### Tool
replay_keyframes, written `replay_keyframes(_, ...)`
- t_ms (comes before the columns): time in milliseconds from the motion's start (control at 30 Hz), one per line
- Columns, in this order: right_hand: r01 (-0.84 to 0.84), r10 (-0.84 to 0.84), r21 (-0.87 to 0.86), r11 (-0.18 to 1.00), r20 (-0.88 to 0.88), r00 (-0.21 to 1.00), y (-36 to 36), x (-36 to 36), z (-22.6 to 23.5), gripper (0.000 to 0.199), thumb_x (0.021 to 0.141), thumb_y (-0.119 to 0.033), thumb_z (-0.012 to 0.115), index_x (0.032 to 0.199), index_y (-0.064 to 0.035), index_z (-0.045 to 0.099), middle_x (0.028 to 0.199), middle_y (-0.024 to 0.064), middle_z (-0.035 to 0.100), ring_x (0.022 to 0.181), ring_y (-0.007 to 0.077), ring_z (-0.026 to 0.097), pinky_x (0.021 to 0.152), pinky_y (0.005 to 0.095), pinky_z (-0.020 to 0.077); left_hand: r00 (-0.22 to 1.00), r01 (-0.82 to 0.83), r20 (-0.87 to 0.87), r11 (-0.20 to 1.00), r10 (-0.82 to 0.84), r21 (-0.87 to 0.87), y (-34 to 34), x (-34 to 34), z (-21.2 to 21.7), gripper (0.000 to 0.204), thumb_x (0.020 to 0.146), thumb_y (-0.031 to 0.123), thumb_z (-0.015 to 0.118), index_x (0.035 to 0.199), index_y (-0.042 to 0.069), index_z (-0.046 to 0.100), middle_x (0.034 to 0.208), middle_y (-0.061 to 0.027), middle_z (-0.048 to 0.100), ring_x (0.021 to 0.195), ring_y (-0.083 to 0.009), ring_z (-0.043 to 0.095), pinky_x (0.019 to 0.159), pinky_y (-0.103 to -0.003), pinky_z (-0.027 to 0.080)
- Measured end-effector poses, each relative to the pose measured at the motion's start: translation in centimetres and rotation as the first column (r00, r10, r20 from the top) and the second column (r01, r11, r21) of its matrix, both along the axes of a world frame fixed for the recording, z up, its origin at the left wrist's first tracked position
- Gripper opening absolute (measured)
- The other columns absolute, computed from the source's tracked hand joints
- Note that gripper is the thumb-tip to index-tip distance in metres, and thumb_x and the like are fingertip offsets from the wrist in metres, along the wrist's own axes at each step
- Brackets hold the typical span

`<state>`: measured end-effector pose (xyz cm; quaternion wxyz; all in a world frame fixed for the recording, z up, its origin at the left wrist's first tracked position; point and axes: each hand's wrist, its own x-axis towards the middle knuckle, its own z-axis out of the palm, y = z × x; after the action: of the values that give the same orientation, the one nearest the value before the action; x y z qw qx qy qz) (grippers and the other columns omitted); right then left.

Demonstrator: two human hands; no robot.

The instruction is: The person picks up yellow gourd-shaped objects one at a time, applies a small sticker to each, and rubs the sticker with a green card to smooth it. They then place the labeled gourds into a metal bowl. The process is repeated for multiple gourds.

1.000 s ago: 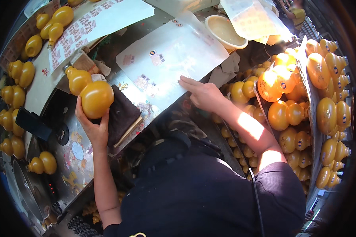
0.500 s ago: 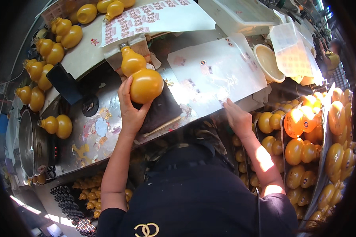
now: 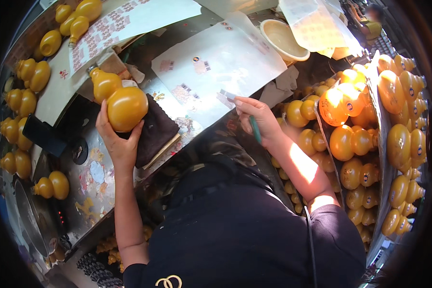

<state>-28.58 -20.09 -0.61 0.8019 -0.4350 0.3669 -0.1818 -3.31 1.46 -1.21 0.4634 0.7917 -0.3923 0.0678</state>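
Observation:
My left hand (image 3: 121, 143) is wrapped round the lower bulb of a yellow gourd (image 3: 126, 109), shaped in two bulbs with a small neck at its top. The gourd lies tilted over a dark folded cloth (image 3: 153, 129). Pinched in my right hand (image 3: 261, 117) is a green-handled tool (image 3: 256, 129). A flat greyish tip shows beyond the fingers, over the near edge of a white label sheet (image 3: 221, 62); whether a label sticks to it I cannot tell. A few small printed labels remain scattered across that sheet.
Several more gourds (image 3: 26, 101) line the left side, and one gourd (image 3: 53, 185) stands near a metal pan (image 3: 29, 211). A phone (image 3: 44, 136) leans there. A printed sheet (image 3: 134, 21) lies at the back, a cream bowl (image 3: 285, 41) at the back right. Stacked gourds (image 3: 353, 141) fill the right.
The view has shifted right, so most things sit further left. My right hand has the green-handled tool showing in it, its tip at the label sheet. The left hand keeps its hold on the gourd.

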Motion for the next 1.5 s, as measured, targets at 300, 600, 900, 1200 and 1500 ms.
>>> replay_keyframes(300,-0.412,0.42,-0.283,0.866,-0.035,0.907,0.8,7.8,4.2,0.039,0.096,-0.009,0.045,0.134,-0.0067,0.054,0.06,0.0015,0.054,0.051,0.0056,0.049,0.05,0.0202,0.0396,1.0,0.027,0.005,0.999,-0.027,-0.034,1.5,1.6,-0.2,0.088,0.073,0.009,0.08,0.144,0.009,0.028,0.134,-0.0137,0.043,0.126,-0.0267,0.044,0.104,-0.036,0.038)
replay_keyframes(600,-0.234,0.559,-0.972,0.028,-0.178,0.81,-1.0,16.2,6.6,0.056,0.083,0.009,0.047,0.132,-0.0152,0.058,0.074,0.0058,0.059,0.054,0.0139,0.049,0.06,0.0233,0.0467,0.996,0.091,0.013,0.996,-0.091,0.009,2.0,2.0,0.1,0.084,0.07,0.005,0.077,0.143,0.008,0.035,0.136,-0.0142,0.044,0.125,-0.0283,0.047,0.105,-0.037,0.039)
replay_keyframes(900,-0.022,0.452,-0.717,-0.697,-0.463,0.762,-0.3,19.7,5.9,0.07,0.08,-0.004,0.06,0.137,-0.0437,0.048,0.062,0.0003,0.047,0.055,0.0183,0.054,0.052,0.0306,0.048,0.916,0.164,-0.348,0.977,-0.201,-0.134,2.5,2.8,-1.3,0.091,0.07,0.002,0.074,0.146,0.01,0.024,0.137,-0.016,0.044,0.128,-0.0281,0.045,0.107,-0.037,0.037)
replay_keyframes(1200,-0.631,0.609,-0.669,0.392,-0.326,0.724,2.3,19.2,4.6,0.066,0.089,-0.044,0.06,0.142,-0.0084,0.043,0.085,0.0082,0.062,0.065,0.0126,0.058,0.065,0.0256,0.0483,0.512,0.148,-0.747,0.9,-0.424,-0.41,2.4,3.6,1.3,0.111,0.072,0.027,0.078,0.154,0.008,0.005,0.152,-0.0167,0.026,0.139,-0.0279,0.031,0.112,-0.038,0.028)
replay_keyframes(1500,-0.748,0.713,-0.519,0.414,-0.326,0.62,3.3,19.8,4.2,0.075,0.081,-0.057,0.068,0.13,-0.0017,0.054,0.093,0.0089,0.065,0.071,0.0121,0.059,0.067,0.0258,0.0478,0.602,0.104,-0.726,0.934,-0.333,-0.343,1.9,1.9,1.6,0.084,0.09,0.031,0.066,0.152,0.003,0.016,0.148,-0.013,0.033,0.137,-0.0217,0.033,0.112,-0.033,0.026)
